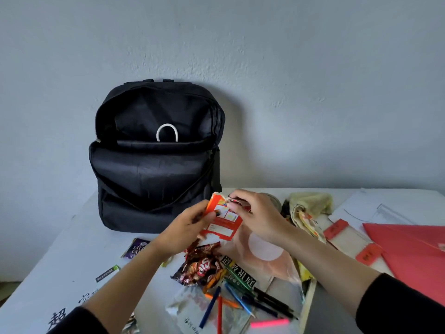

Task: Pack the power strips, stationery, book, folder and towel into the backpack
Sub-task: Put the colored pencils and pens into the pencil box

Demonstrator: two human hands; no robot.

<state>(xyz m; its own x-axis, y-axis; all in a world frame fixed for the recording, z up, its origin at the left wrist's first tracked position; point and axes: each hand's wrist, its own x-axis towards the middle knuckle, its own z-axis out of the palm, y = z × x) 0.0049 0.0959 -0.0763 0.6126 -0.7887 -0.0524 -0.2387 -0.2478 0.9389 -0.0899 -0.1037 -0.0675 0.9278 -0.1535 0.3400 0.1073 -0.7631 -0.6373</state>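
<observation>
Pinching an orange box (pixel 222 220), left hand (pixel 185 227) and right hand (pixel 258 216), perhaps opening its flap

Red folder (pixel 409 256) cut off at right edge (print on papers blurred)

we are wearing a black long-sleeved top, and its sleeves are sitting pushed back well above our wrists, leaving both forearms bare. our left hand (pixel 186 227) and our right hand (pixel 258 218) are going without gloves, rings, a watch or a bracelet. the sleeve fabric is looking plain and dark, showing no print or logo.
</observation>
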